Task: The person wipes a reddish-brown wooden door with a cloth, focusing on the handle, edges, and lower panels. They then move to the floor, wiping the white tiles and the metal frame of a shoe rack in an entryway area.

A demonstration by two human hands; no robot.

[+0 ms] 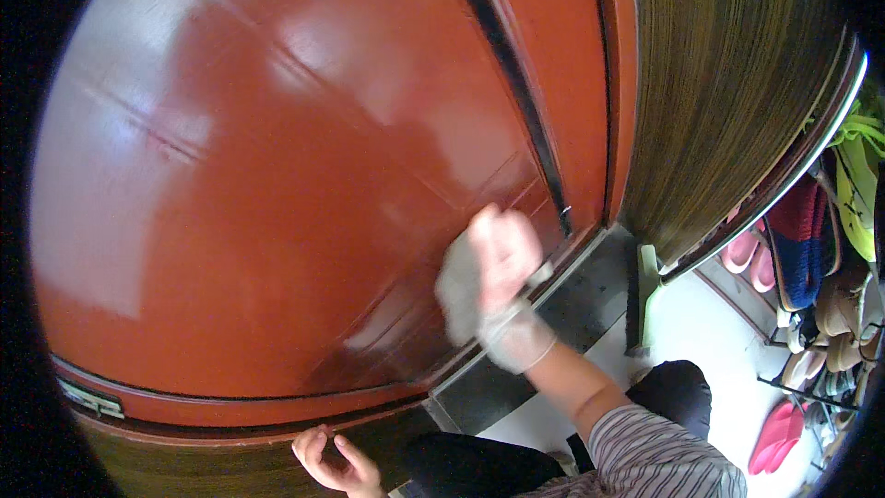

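A glossy red-brown door (297, 187) with molded grooves fills most of the view. My right hand (507, 252), blurred and in a loose translucent glove rolled at the wrist, presses a grey cloth (460, 290) to the door's lower part. My left hand (339, 463) is bare, its fingers loosely curled with nothing between them, beside the door frame (276, 422) at the bottom of the view.
A dark wood-grain panel (705, 83) stands right of the door. Black and white floor tiles (588, 297) lie along the threshold. Pink slippers (778, 436) and a rack holding several shoes (840, 349) are at the far right. My knees are close to the door.
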